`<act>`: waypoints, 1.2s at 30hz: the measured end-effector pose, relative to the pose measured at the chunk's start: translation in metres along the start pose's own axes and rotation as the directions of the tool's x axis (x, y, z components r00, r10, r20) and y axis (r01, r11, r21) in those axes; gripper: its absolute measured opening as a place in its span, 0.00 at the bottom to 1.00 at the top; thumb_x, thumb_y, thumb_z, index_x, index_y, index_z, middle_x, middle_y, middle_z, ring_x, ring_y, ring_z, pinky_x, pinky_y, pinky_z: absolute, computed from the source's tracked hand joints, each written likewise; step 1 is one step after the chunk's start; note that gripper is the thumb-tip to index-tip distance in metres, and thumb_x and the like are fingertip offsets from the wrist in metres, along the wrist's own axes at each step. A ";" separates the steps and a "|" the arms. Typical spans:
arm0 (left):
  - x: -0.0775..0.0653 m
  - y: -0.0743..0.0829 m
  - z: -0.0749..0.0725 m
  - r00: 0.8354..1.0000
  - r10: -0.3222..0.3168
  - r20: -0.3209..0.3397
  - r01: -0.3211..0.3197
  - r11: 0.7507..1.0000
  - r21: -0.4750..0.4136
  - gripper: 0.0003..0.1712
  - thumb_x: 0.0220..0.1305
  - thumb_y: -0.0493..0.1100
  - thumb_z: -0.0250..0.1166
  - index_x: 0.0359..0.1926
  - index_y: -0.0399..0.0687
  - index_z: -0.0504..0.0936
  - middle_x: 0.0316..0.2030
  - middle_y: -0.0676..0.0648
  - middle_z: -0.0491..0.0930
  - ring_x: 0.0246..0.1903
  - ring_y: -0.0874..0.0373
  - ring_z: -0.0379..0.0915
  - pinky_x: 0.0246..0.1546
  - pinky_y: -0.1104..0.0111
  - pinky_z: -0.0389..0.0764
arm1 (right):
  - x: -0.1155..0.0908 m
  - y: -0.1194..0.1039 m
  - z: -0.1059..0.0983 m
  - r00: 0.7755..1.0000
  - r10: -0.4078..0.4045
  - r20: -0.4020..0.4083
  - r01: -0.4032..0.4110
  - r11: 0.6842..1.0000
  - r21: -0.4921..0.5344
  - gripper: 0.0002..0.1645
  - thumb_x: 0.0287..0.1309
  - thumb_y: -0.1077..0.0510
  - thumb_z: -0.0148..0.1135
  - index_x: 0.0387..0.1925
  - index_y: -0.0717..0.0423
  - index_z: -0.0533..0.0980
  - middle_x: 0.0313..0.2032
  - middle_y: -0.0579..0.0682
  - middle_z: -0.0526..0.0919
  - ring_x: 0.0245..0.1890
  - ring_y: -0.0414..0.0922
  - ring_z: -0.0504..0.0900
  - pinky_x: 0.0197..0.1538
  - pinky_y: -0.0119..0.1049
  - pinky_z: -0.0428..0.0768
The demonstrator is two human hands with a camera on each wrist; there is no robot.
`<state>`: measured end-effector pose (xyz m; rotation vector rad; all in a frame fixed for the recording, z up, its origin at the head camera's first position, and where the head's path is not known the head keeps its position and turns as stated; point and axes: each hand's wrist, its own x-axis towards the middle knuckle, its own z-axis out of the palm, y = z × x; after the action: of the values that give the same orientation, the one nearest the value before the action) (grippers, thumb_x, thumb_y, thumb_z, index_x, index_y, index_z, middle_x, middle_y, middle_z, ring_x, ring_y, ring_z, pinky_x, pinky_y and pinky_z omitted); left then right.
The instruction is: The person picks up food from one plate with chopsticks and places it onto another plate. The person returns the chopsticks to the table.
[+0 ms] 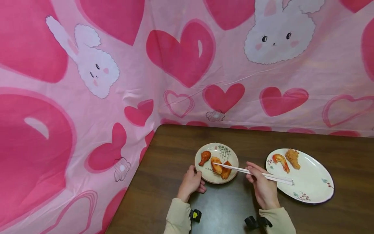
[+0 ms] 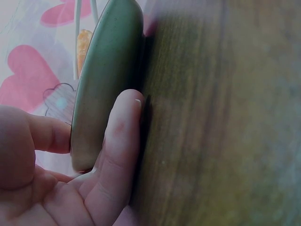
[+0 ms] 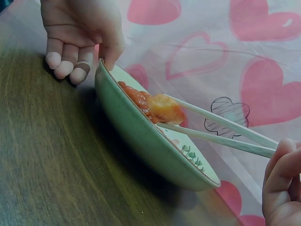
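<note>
**Golden piece pinched by chopsticks over the round plate**

Progress: The golden piece [image 3: 164,109] is at the round plate [image 1: 233,159], between the tips of the chopsticks [image 3: 216,139]. Right hand [image 1: 263,188], right of that plate, grips the chopsticks. Left hand [image 1: 191,182] pinches the plate's near-left rim, thumb on the edge, a finger beneath. Judged by this, the pickup is made and the carry not yet done; whether the piece has left the plate's surface cannot be told. Also on the round plate: a drumstick [image 1: 205,158] and a wing [image 1: 226,170], neither pinched. On the oval plate [image 1: 311,177], right of the round plate: a shrimp [image 1: 281,162] and a fried drumstick [image 1: 292,158].

Edges and room: The table [image 1: 163,162] ends behind and left of the round plate, against the printed cloth [image 1: 181,58]. Bare wood shows in front of it. The right hand occupies the gap toward the oval plate, whose rim is a likely snag at low height.
</note>
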<state>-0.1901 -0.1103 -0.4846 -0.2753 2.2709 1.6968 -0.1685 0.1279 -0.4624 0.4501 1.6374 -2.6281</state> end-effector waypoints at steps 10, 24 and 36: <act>0.000 -0.001 0.000 1.000 -0.002 -0.004 0.002 1.000 0.001 0.16 0.63 0.42 0.46 0.50 0.40 0.61 0.21 0.41 0.76 0.13 0.56 0.77 0.15 0.64 0.80 | -0.002 -0.001 0.000 1.000 0.012 -0.016 -0.013 1.000 -0.012 0.09 0.53 0.57 0.59 0.38 0.48 0.81 0.30 0.43 0.83 0.21 0.35 0.78 0.28 0.21 0.78; 0.001 -0.005 0.001 1.000 0.028 0.007 -0.028 1.000 -0.013 0.16 0.63 0.41 0.46 0.50 0.39 0.61 0.20 0.41 0.76 0.13 0.55 0.77 0.14 0.64 0.80 | -0.009 -0.009 -0.007 0.999 -0.018 -0.039 0.017 1.000 -0.009 0.11 0.54 0.56 0.59 0.41 0.49 0.79 0.30 0.43 0.83 0.22 0.36 0.78 0.27 0.21 0.78; 0.001 -0.006 0.001 1.000 0.022 0.005 -0.022 1.000 -0.016 0.15 0.63 0.42 0.46 0.49 0.40 0.61 0.20 0.41 0.76 0.13 0.55 0.77 0.15 0.63 0.80 | -0.020 -0.009 -0.020 0.992 -0.120 -0.047 0.125 0.984 0.130 0.09 0.55 0.61 0.57 0.37 0.50 0.81 0.29 0.45 0.83 0.21 0.35 0.77 0.25 0.21 0.77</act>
<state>-0.1894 -0.1113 -0.4904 -0.2500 2.2656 1.7249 -0.1456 0.1468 -0.4578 0.4189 1.5545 -2.8483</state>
